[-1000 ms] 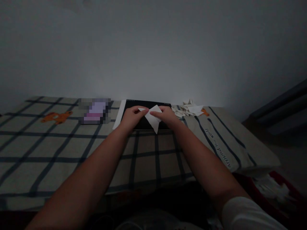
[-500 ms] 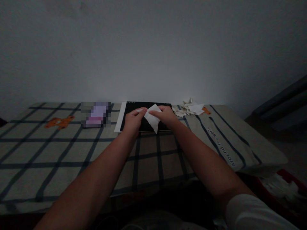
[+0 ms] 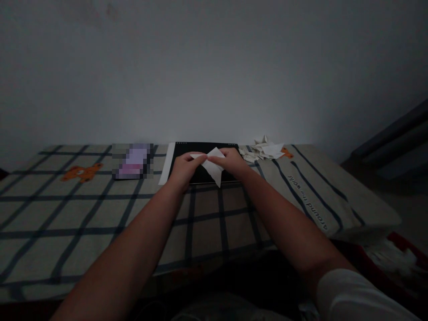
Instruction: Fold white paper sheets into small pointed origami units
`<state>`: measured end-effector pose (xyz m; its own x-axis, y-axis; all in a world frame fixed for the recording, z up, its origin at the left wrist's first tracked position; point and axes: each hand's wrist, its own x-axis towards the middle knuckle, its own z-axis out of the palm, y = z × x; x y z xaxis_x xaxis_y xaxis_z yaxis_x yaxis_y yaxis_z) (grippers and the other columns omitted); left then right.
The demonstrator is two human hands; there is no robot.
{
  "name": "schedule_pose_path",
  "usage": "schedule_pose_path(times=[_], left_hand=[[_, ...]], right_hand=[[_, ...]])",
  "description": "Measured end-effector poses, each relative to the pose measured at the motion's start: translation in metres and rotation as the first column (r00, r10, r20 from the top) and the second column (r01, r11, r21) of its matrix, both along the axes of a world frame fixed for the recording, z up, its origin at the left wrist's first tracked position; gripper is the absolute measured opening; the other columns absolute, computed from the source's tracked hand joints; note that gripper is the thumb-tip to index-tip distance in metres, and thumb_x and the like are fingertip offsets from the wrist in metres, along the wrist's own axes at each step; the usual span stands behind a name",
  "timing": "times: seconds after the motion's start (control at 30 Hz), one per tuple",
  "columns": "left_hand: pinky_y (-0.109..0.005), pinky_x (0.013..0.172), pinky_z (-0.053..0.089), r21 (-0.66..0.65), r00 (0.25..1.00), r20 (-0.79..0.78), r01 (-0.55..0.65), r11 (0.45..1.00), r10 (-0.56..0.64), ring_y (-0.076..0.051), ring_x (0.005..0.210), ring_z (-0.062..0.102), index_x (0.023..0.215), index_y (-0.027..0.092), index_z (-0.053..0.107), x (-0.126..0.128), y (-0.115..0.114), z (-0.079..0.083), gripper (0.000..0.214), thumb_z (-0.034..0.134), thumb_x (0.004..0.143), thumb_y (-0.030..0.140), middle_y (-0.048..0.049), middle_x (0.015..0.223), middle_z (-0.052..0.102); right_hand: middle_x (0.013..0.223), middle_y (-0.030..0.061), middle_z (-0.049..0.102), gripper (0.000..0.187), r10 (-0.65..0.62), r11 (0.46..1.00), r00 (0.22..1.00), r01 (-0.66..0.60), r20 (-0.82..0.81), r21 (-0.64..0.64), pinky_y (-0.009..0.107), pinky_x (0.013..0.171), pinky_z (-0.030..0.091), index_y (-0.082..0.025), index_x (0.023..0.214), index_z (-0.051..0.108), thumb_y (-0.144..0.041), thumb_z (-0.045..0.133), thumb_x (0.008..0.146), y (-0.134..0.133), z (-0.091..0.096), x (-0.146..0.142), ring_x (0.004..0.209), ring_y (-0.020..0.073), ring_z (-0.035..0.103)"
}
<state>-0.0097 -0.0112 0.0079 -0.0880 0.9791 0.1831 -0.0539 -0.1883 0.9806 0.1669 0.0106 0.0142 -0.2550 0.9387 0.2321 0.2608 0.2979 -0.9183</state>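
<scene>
A small folded piece of white paper (image 3: 214, 170) is pinched between both hands, one pointed corner hanging toward me. My left hand (image 3: 187, 168) grips its left side, the thumb lying across the middle of the paper. From the other side my right hand (image 3: 234, 161) holds it, and the two thumb tips nearly meet. Beneath the hands lies a black flat board or pad (image 3: 203, 147) with a white strip (image 3: 166, 167) along its left edge. Several folded white paper pieces (image 3: 264, 149) are heaped just right of the board.
A checked cloth (image 3: 96, 214) covers the table, which stands against a pale wall (image 3: 214, 80). A phone-like object (image 3: 133, 162), blurred out, rests at the left. Off the table's right corner is a red container (image 3: 406, 245) with whitish stuff in it.
My left thumb has moved right across the paper, closer to my right thumb. The paper's upper part looks pressed lower. The things on the table stay put.
</scene>
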Motion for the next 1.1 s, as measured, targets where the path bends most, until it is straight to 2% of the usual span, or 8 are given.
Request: schedule_pose_path(times=[0.17,0.37,0.5,0.6,0.73,0.83,1.1], left_hand=[[-0.034,0.078,0.050,0.025,0.999,-0.035,0.030,0.999,-0.030,-0.022,0.081,0.066,0.081,0.019,0.076,0.000,0.001,-0.003,0.028,0.082,0.062,0.038,-0.0046,0.083,0.074],[-0.034,0.076,0.050,0.003,0.999,-0.002,0.039,0.999,-0.039,-0.023,0.081,0.065,0.080,0.018,0.076,0.001,-0.001,-0.002,0.031,0.085,0.059,0.039,-0.0062,0.081,0.073],[-0.034,0.075,0.049,-0.036,0.991,0.119,0.070,0.997,-0.065,-0.022,0.076,0.064,0.078,0.017,0.074,0.003,-0.003,0.001,0.037,0.086,0.059,0.047,-0.0066,0.080,0.073],[-0.031,0.070,0.049,-0.050,0.976,0.185,0.129,0.990,-0.118,-0.019,0.073,0.064,0.081,0.016,0.075,0.000,-0.002,0.003,0.043,0.084,0.063,0.054,-0.0069,0.081,0.073],[-0.027,0.065,0.045,-0.031,0.976,0.174,0.141,0.989,-0.134,-0.018,0.077,0.064,0.098,0.019,0.078,-0.004,0.001,0.005,0.044,0.083,0.066,0.050,-0.0060,0.089,0.074],[-0.026,0.068,0.044,-0.024,0.980,0.154,0.132,0.991,-0.126,-0.017,0.082,0.063,0.093,0.020,0.079,-0.004,0.000,0.005,0.040,0.085,0.065,0.048,-0.0063,0.095,0.075],[-0.025,0.066,0.044,-0.002,0.957,0.172,0.237,0.971,-0.233,-0.016,0.081,0.063,0.101,0.022,0.079,-0.003,0.000,0.003,0.042,0.084,0.069,0.049,-0.0060,0.097,0.076]], right_hand=[[0.077,0.0050,0.071,0.039,0.024,1.000,0.999,-0.024,0.027,0.001,0.027,0.059,0.042,-0.015,0.080,0.073,-0.052,0.075,0.069,-0.003,0.004,0.002,0.069,0.0163,0.060],[0.076,0.0045,0.070,0.042,0.033,0.999,0.999,-0.033,0.003,-0.025,0.027,0.060,0.043,-0.015,0.079,0.072,-0.055,0.078,0.066,-0.006,0.007,0.000,0.069,0.0168,0.061],[0.078,0.0047,0.071,0.038,0.030,0.997,0.998,-0.034,-0.062,-0.062,0.028,0.061,0.044,-0.016,0.080,0.073,-0.050,0.079,0.066,-0.005,0.006,-0.003,0.070,0.0168,0.061],[0.080,0.0043,0.072,0.036,0.022,0.991,0.983,-0.046,-0.183,-0.128,0.027,0.062,0.044,-0.016,0.080,0.072,-0.046,0.081,0.063,-0.002,0.003,-0.005,0.069,0.0155,0.060],[0.080,0.0036,0.072,0.039,0.038,0.973,0.930,-0.119,-0.365,-0.200,0.027,0.064,0.045,-0.016,0.083,0.071,-0.045,0.083,0.061,0.003,-0.003,-0.005,0.069,0.0144,0.060],[0.083,0.0045,0.072,0.040,0.062,0.963,0.895,-0.170,-0.441,-0.211,0.028,0.067,0.048,-0.016,0.086,0.070,-0.045,0.083,0.062,0.004,-0.005,-0.004,0.071,0.0150,0.062],[0.097,0.0091,0.074,0.040,0.110,0.954,0.905,-0.212,-0.410,-0.213,0.034,0.079,0.055,-0.019,0.096,0.067,-0.050,0.076,0.071,0.004,-0.005,-0.005,0.085,0.0200,0.067]])
